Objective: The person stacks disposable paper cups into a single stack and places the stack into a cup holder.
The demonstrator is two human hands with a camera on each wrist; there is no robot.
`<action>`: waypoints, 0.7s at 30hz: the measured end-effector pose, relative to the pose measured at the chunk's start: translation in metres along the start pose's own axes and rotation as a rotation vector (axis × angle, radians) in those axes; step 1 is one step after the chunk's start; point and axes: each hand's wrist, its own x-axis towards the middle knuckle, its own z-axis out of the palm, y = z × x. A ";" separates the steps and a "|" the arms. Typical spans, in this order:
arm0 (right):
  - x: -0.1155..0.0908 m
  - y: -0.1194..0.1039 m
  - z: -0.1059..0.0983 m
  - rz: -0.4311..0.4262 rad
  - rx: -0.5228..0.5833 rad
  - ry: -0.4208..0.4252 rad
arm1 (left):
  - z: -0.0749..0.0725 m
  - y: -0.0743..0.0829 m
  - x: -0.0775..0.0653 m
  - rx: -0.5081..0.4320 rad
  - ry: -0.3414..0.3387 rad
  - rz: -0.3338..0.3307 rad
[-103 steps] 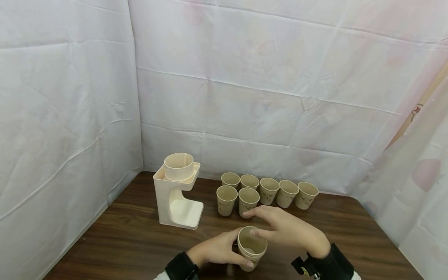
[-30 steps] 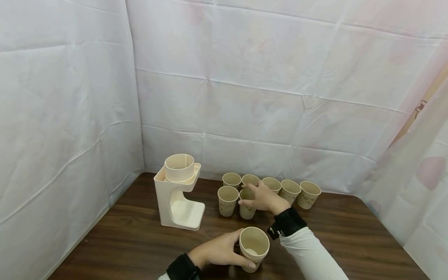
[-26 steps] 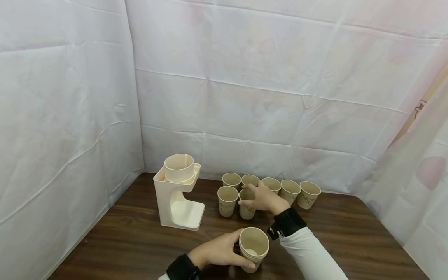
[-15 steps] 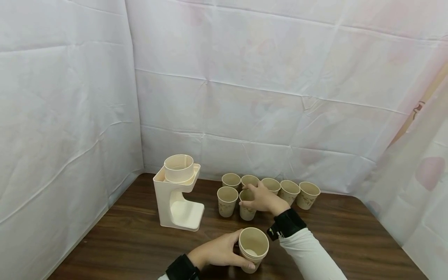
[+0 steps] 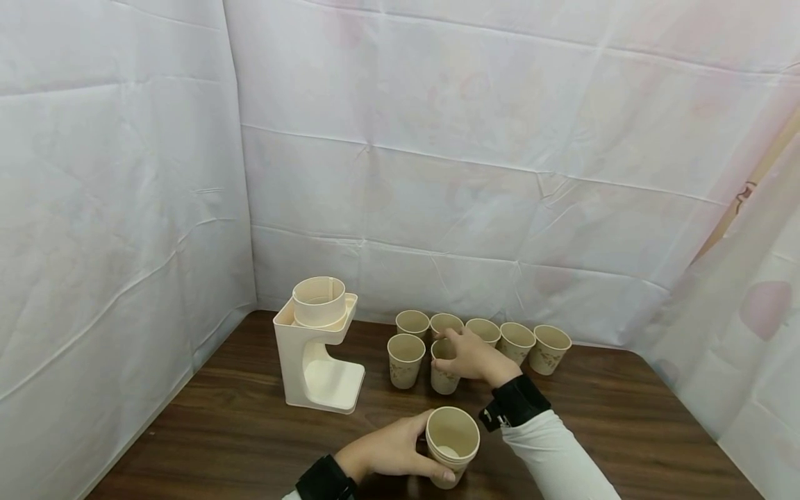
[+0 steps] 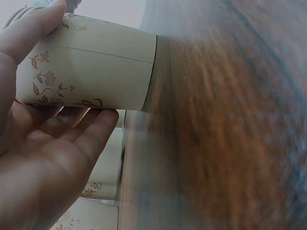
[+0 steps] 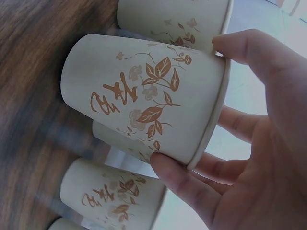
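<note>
- White sheets [image 5: 437,173], creased and faintly blotched with pink, hang behind the table and along its left side.
- Dark brown table [image 5: 625,417], wood-grained, running under the cups and the stand.
- Cream stand [image 5: 290,364], roughly C-shaped, left of the cups and apart from both hands; a round collar [image 5: 319,312] sits in its top tray.
- Row of five cups [image 5: 483,332], mouths up, close together near the back sheet.
- Left hand [image 5: 400,448], its thumb and fingers curved round a nested stack [image 5: 453,455] of cups, gripping it from the side.
- Right hand [image 5: 469,354], its thumb and fingers gripping the patterned cup [image 7: 139,98] near the rim.
- The nested stack is upright at the near part of the table, in front of all the other cups (several rims show, one under another).
- The patterned cup, printed with brown leaves, is just in front of the row; I cannot tell whether its base touches the wood.
- Single cup [image 5: 405,362], upright, just left of the gripped one.
- Black wristbands [image 5: 515,401], one per wrist.
</note>
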 end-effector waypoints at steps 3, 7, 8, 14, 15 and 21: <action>-0.003 0.001 -0.005 -0.007 -0.009 0.004 | 0.000 -0.001 0.000 -0.004 -0.001 0.002; -0.008 0.000 -0.015 -0.041 -0.001 0.020 | 0.000 -0.002 0.001 -0.003 -0.001 0.004; -0.009 -0.001 -0.017 -0.057 0.002 0.029 | 0.000 -0.002 0.001 -0.005 0.001 0.002; -0.019 -0.006 -0.034 -0.123 -0.015 0.056 | 0.000 -0.003 0.001 -0.012 -0.001 0.011; -0.021 -0.007 -0.037 -0.127 -0.017 0.051 | 0.000 -0.003 0.001 -0.014 -0.001 0.009; -0.036 -0.016 -0.054 -0.137 0.001 0.022 | 0.001 -0.003 0.000 -0.028 -0.004 -0.003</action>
